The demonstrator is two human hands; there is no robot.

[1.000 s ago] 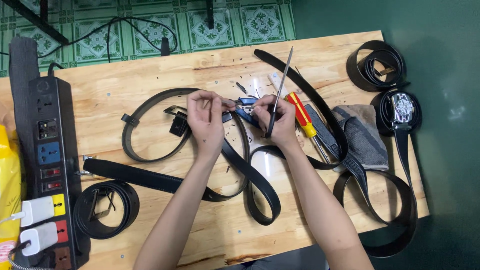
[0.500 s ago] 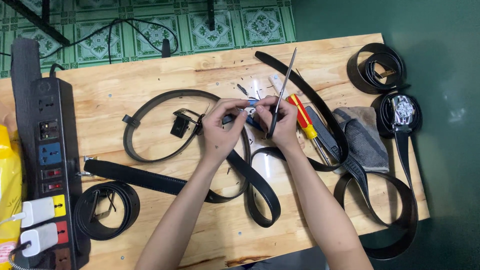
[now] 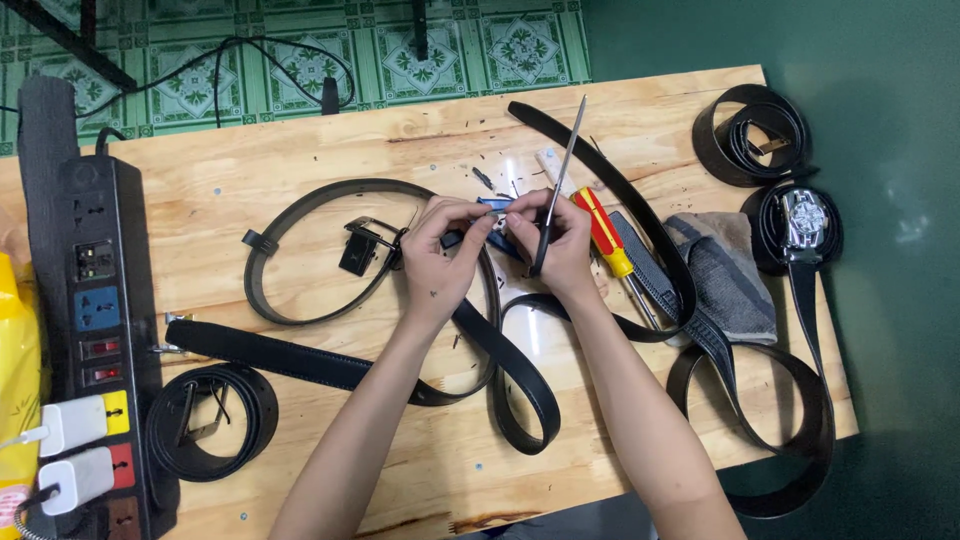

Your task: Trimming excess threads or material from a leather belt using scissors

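- Left hand pinched narrow on a black belt strap and on a small blue piece at the fingertips.
- Right hand closed around a thin metal tool, long end sticking up and away, fingertips meeting the left hand's over that same blue piece.
- Belt strap running from between both hands down towards the wrists, looping beside the right forearm.
- Black buckle frame just left of the left hand, touching the curve of a second belt.
- Red-and-yellow screwdriver just right of the right hand; grey cloth farther right.
- Coiled belts well off to the right; power strip well off to the left.
- Risk, judged: blue piece is tiny and held by fingertips only, so a slip could drop it among the scraps on the wooden table.
- Risk, judged: tool point sits close to the left fingers; a hard push that skids off could jab them.
- Exact contact between tool tip and strap hidden by the fingers.
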